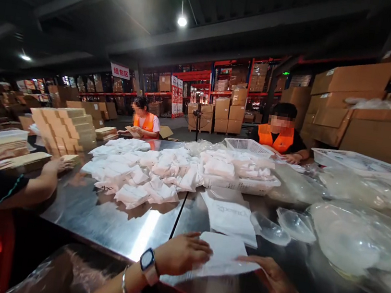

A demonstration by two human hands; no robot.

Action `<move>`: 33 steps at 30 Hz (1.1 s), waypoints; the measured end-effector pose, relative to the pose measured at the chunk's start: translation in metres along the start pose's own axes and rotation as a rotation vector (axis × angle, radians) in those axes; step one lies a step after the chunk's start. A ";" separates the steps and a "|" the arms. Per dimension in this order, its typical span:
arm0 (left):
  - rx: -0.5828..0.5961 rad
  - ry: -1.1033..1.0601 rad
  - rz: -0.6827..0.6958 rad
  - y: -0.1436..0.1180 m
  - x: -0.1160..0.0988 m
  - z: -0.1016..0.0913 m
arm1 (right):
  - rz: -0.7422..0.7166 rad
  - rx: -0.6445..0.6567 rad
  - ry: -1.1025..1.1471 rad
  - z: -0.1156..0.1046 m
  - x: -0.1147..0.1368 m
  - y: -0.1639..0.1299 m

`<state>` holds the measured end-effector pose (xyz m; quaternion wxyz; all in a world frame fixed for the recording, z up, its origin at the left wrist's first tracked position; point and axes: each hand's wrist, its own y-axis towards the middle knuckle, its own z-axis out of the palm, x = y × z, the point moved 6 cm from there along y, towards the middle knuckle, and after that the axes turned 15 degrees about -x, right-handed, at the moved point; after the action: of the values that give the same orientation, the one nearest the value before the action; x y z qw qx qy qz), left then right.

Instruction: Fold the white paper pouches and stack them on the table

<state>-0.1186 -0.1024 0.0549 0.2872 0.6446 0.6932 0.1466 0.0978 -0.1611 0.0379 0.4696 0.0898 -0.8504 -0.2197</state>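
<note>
Both hands rest on a white pouch (225, 257) lying flat at the near edge of the steel table (115, 222): the left hand (182, 253), a watch (147, 262) on its wrist, presses down on the pouch's left part with fingers spread, and the right hand (270, 273) lies open and flat against its right edge, pinching nothing. Just beyond it lies a second flat bag (229, 217), then a heap of white packets (144, 171) and a white basket (239, 184), with clear plastic bags (347, 231) to the right. A co-worker's arm (39, 183) reaches from the left toward stacked cardboard (65, 128), and two people in orange vests (279, 140) work at the far side.
</note>
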 end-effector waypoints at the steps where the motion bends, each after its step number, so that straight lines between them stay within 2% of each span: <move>1: 0.023 0.068 0.049 -0.006 -0.001 0.009 | -0.002 0.079 -0.008 0.005 -0.005 -0.008; 3: 0.045 0.163 0.132 -0.015 -0.005 0.022 | -0.043 0.175 -0.045 0.010 -0.012 -0.024; 6: 0.021 0.235 0.177 -0.016 -0.006 0.027 | -0.225 0.243 -0.152 0.017 -0.008 -0.039; 9: 0.082 0.289 0.230 -0.011 -0.003 0.034 | -0.372 0.291 -0.279 0.029 -0.002 -0.041; 13: 0.168 0.273 0.261 -0.009 0.002 0.050 | -0.453 0.360 -0.373 0.046 -0.003 -0.039; 18: 0.142 0.223 0.235 -0.019 0.003 0.057 | -0.524 0.314 -0.373 0.049 -0.012 -0.049; 21: 0.077 0.250 0.276 -0.030 -0.003 0.060 | -0.586 0.219 -0.265 0.042 -0.014 -0.060; 24: 0.011 0.182 0.257 -0.039 -0.012 0.063 | -0.515 0.164 -0.153 0.034 -0.022 -0.071; 28: -0.013 0.043 0.138 -0.042 -0.021 0.065 | -0.222 0.183 -0.103 0.027 -0.038 -0.077; 31: -0.098 -0.106 0.006 -0.040 -0.024 0.056 | -0.008 0.128 -0.084 0.022 -0.040 -0.071; 33: -0.190 -0.178 -0.141 -0.041 -0.021 0.050 | 0.082 0.080 -0.053 0.021 -0.036 -0.065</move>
<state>-0.1223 -0.1367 -0.0040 0.4169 0.5747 0.6915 0.1333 0.0962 -0.1998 -0.0285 0.4518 0.0676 -0.8735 -0.1684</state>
